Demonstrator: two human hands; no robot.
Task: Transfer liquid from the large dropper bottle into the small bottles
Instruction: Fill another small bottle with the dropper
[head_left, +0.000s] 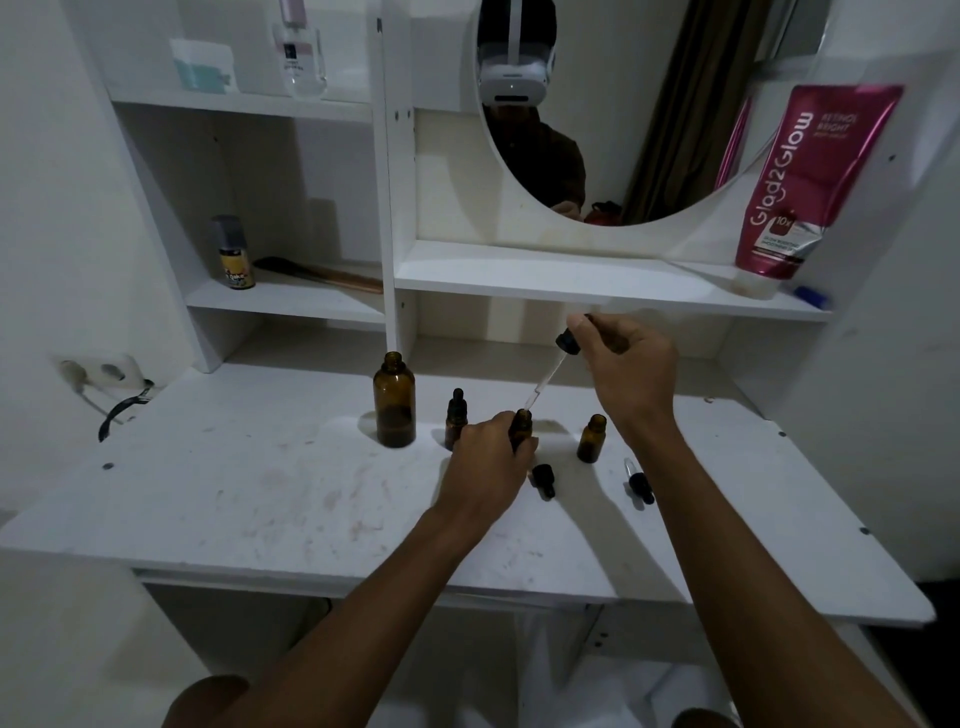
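The large amber bottle (394, 400) stands uncapped on the white desk (260, 499). My right hand (626, 358) pinches the black bulb of its long dropper (545, 382), held tilted, with the glass tip at the mouth of a small amber bottle (521, 423). My left hand (488, 462) grips that small bottle on the desk. Just left of it is a capped small bottle (456, 418), partly hidden by my left hand. An uncapped small bottle (591, 438) stands to the right. Two small dropper caps (543, 478) (639, 482) lie in front.
A shelf (597, 283) runs just above my right hand, carrying a pink tube (810, 176) and a round mirror (613, 109). The left cubby holds a spray can (232, 253) and a brush (322, 273). A wall socket (98, 370) with a black cable is at far left.
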